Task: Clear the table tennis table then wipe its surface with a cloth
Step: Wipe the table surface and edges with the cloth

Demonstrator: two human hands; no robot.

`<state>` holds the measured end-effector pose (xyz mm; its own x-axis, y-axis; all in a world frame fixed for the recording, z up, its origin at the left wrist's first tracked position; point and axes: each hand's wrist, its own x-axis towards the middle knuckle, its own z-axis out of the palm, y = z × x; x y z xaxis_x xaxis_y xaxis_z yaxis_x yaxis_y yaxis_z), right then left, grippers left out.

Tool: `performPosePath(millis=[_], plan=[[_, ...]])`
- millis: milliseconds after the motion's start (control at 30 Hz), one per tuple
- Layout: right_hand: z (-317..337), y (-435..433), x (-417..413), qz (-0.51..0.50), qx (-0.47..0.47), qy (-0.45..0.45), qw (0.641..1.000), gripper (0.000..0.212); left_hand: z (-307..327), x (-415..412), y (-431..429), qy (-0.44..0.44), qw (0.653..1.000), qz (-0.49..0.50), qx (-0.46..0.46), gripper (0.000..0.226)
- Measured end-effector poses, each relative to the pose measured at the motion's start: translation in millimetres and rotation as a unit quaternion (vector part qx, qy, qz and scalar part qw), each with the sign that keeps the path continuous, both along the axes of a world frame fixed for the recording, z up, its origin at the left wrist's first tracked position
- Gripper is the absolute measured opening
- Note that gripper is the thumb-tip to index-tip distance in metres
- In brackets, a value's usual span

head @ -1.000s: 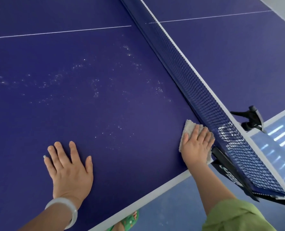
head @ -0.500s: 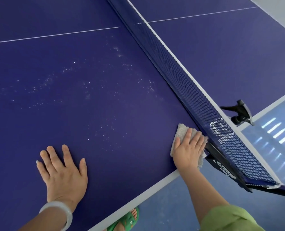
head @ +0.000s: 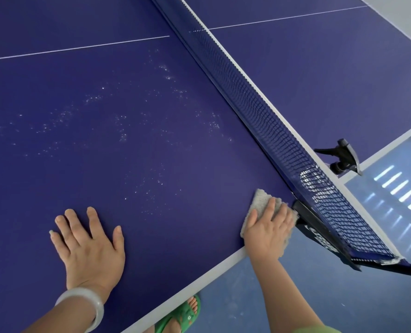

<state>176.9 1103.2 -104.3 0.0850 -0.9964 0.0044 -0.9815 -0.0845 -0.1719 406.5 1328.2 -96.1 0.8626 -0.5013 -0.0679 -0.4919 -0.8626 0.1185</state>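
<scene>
Speckled blue table [head: 151,188], right hand [head: 265,233] fingers [head: 271,210] flat pressing nubby cloth [head: 259,198], left hand [head: 91,251] splayed

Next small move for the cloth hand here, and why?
Probably slide the cloth away from the net clamp, across the table toward the white specks. The right hand presses it flat at the table's near edge beside the clamp, so little is left to wipe that way, while the specks lie farther in. The left hand rests flat, clear of that path.

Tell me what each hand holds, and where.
Nothing is gripped. The right hand presses flat on the cloth, fingers covering its middle, by the table edge. The left hand rests flat on bare table.
</scene>
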Motion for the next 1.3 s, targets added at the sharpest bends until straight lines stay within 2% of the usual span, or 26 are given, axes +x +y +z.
performPosePath(millis=[100, 233, 300, 333, 400, 467, 533, 567, 633, 700, 767, 833, 933, 1033, 1100, 1133, 1200, 1300], plan=[[3.7, 14.1, 27.1, 0.127, 0.032, 0.018, 0.991, 0.062, 1.8, 0.2, -0.3, 0.002, 1.0, 0.001, 0.0, 0.079], [8.7, 23.8, 43.8, 0.313, 0.049, -0.009, 0.948, 0.062, 1.7, 0.3, 0.2, 0.002, 1.0, 0.001, -0.005, 0.079], [7.6, 12.5, 28.6, 0.353, 0.048, 0.014, 0.934, 0.064, 0.0, 0.9, 0.8, -0.002, 1.0, 0.0, -0.008, 0.078], [6.1, 2.4, 17.0, 0.339, 0.035, 0.033, 0.94, 0.066, -0.5, 0.8, 0.8, -0.004, 1.0, 0.0, -0.007, 0.078], [3.2, -22.4, -4.2, 0.242, 0.008, 0.056, 0.968, 0.067, -0.5, 1.0, 0.3, -0.007, 1.0, 0.0, -0.001, 0.077], [3.9, -40.8, -12.3, 0.128, 0.031, 0.066, 0.989, 0.065, -0.8, 1.8, 0.4, -0.009, 1.0, -0.003, 0.01, 0.076], [2.1, -43.4, 1.9, 0.073, 0.05, 0.057, 0.994, 0.066, -1.4, 2.9, 1.1, -0.01, 1.0, -0.008, 0.013, 0.076], [1.8, -38.9, 14.6, 0.082, 0.048, 0.051, 0.994, 0.066, -1.6, 3.0, 1.2, -0.01, 1.0, -0.008, 0.012, 0.076], [2.0, -20.3, 39.5, 0.185, 0.037, 0.047, 0.981, 0.065, -1.8, 1.9, 1.2, -0.012, 1.0, -0.008, 0.007, 0.076], [2.8, -0.4, 48.4, 0.342, 0.035, 0.051, 0.938, 0.063, -1.4, 1.2, 1.0, -0.012, 1.0, -0.009, 0.0, 0.076], [4.2, -2.0, 34.6, 0.426, 0.043, 0.052, 0.902, 0.062, -1.2, 1.1, 1.4, -0.011, 1.0, -0.007, -0.002, 0.076], [4.2, -24.3, 9.1, 0.41, 0.028, 0.068, 0.909, 0.061, -0.7, 1.5, 1.5, -0.009, 1.0, -0.005, -0.003, 0.077], [5.9, -65.4, -17.5, 0.276, 0.02, 0.079, 0.958, 0.069, 1.1, 1.2, 0.0, -0.005, 1.0, -0.004, 0.01, 0.077], [3.4, -77.2, 8.5, 0.135, 0.054, 0.063, 0.987, 0.065, 1.6, 1.1, -0.6, -0.001, 1.0, -0.004, 0.021, 0.076], [3.2, -57.1, 47.0, 0.101, 0.054, 0.051, 0.992, 0.064, 1.2, 1.9, -0.4, -0.001, 1.0, -0.006, 0.026, 0.076], [3.4, -40.1, 67.8, 0.114, 0.05, 0.046, 0.991, 0.064, 0.9, 2.4, -0.3, -0.002, 1.0, -0.007, 0.029, 0.076], [3.3, 5.0, 105.4, 0.202, 0.036, 0.034, 0.978, 0.065, 0.3, 2.7, -0.6, -0.005, 0.999, -0.007, 0.031, 0.075], [-0.1, 56.2, 130.2, 0.393, 0.032, 0.024, 0.919, 0.064, 1.8, 2.1, -1.2, -0.002, 0.999, -0.004, 0.036, 0.075]])
